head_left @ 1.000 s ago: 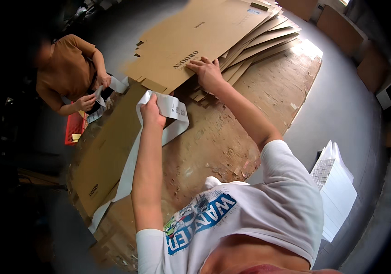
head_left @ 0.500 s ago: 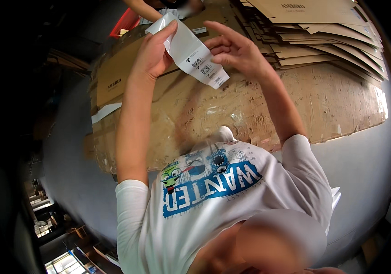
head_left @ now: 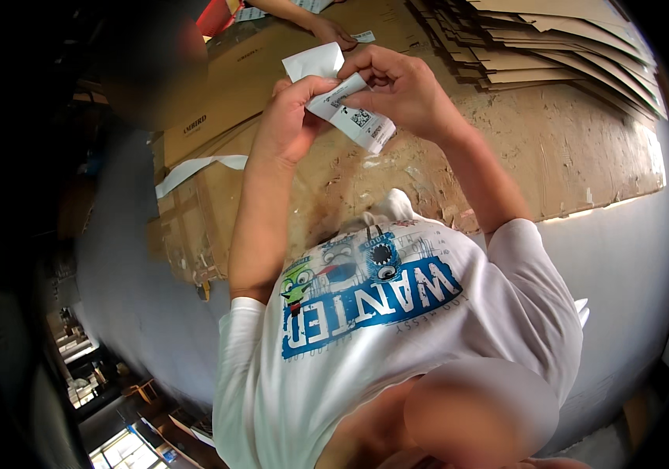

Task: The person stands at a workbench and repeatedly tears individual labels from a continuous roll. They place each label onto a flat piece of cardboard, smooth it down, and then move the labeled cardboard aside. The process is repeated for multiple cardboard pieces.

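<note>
Grip of the left hand [head_left: 291, 119], in the head view, closes on a folded white paper label strip [head_left: 356, 117] printed with black square codes, held above the worn brown surface [head_left: 514, 156]. The right hand [head_left: 414, 92] appears to pinch its edge. Separating a label seems the step in hand; next likely calls for steady holding and clean peeling.

Stacked cartons [head_left: 549, 55] on scuffed table [head_left: 522, 156]
</note>
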The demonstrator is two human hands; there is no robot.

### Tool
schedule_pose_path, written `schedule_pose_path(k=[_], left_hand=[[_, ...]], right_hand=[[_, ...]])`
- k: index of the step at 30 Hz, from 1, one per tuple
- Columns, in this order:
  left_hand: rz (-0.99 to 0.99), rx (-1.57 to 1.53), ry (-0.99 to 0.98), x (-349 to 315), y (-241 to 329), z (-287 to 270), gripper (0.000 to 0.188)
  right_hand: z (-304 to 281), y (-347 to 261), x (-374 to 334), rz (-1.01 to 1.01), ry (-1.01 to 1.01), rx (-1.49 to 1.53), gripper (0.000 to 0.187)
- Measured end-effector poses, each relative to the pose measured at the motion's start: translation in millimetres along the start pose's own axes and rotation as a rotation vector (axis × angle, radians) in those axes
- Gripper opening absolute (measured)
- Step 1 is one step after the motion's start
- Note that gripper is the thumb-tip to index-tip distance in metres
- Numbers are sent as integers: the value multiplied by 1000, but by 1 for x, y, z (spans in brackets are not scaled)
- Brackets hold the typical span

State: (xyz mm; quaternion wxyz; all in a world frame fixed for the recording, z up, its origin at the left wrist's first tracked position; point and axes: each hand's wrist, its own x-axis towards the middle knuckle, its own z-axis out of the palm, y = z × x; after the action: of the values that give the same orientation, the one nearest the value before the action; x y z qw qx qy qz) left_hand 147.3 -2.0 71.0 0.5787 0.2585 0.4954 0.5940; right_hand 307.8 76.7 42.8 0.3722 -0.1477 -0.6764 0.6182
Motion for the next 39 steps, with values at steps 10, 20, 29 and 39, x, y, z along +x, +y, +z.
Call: schedule_pose_path(k=[10,20,29,39], left_hand=[[-18,-65,221,17,-51,-75,26],[677,-161,1118,-260,27,-310,40],[311,-126,988,-130,-29,-256,49],[161,-176,824,-21,-55,-220,38]], right_hand=[[41,56,-10,-286,166,-361,12],[-86,238,84,430,337,-715,29],[-88,328,163,667,124,-944,40],[-81,319,167,694,221,-1069,41]])
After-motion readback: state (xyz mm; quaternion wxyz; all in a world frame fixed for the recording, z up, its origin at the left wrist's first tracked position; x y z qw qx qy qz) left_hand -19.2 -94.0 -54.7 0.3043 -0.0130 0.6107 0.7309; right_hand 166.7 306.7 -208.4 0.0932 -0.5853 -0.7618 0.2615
